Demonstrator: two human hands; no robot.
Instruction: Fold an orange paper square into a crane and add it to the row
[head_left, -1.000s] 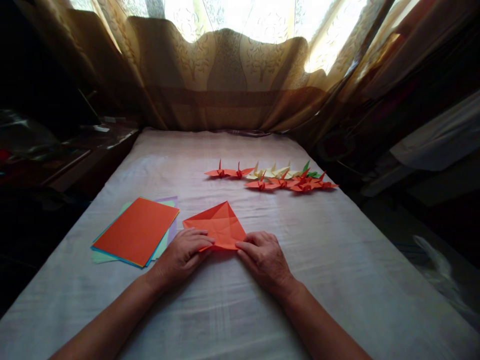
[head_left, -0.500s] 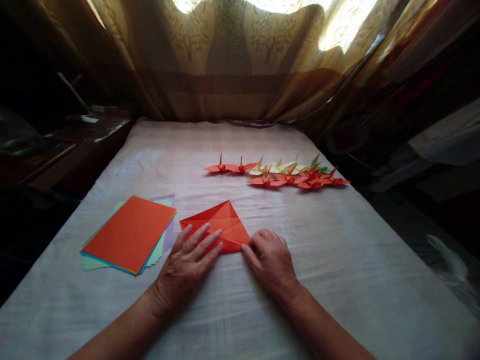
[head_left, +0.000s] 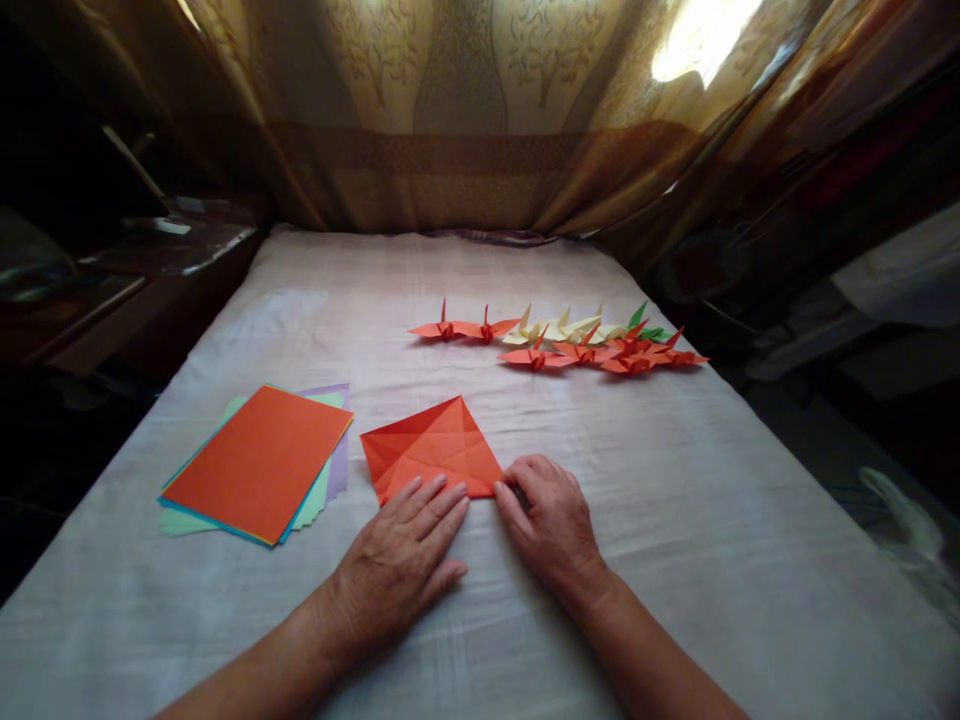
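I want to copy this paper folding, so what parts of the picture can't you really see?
Head view only:
- The near edge of the folded orange paper square is hidden under the left hand and the right hand.
- The sheets beneath the stack of coloured paper sheets show only as edges; the top orange sheet covers them.
- The row of small folded paper cranes overlaps, too small to count.
- The dark side table is lost in shadow.

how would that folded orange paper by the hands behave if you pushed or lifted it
The folded orange paper looks thin and creased, so it is probably very light and would flex when lifted. Lying flat on the cloth-covered table, it would likely slide or buckle rather than roll. The left hand and right hand touch its near edge.
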